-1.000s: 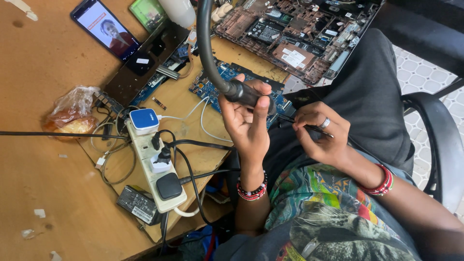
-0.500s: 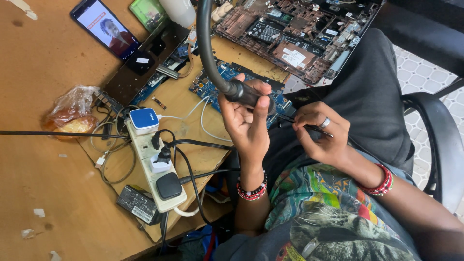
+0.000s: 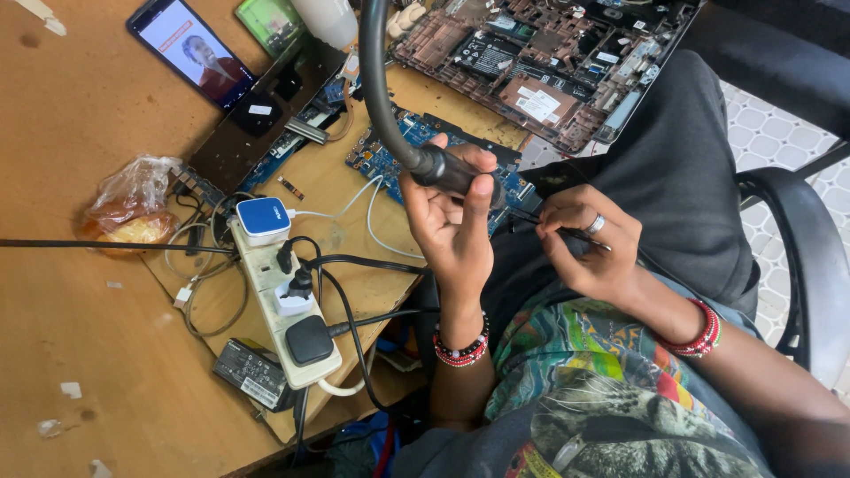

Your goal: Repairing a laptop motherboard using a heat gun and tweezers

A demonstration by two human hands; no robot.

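Gripped in the left hand (image 3: 452, 217): black handle (image 3: 452, 173) of a thick hose (image 3: 376, 80), raised above a blue circuit board (image 3: 390, 155) | right hand (image 3: 589, 243) pinches thin tweezers (image 3: 553, 230) over the lap | left of them: power strip (image 3: 283, 305), phone (image 3: 190, 49), wooden table (image 3: 71, 133) | behind: opened laptop chassis (image 3: 549, 62).
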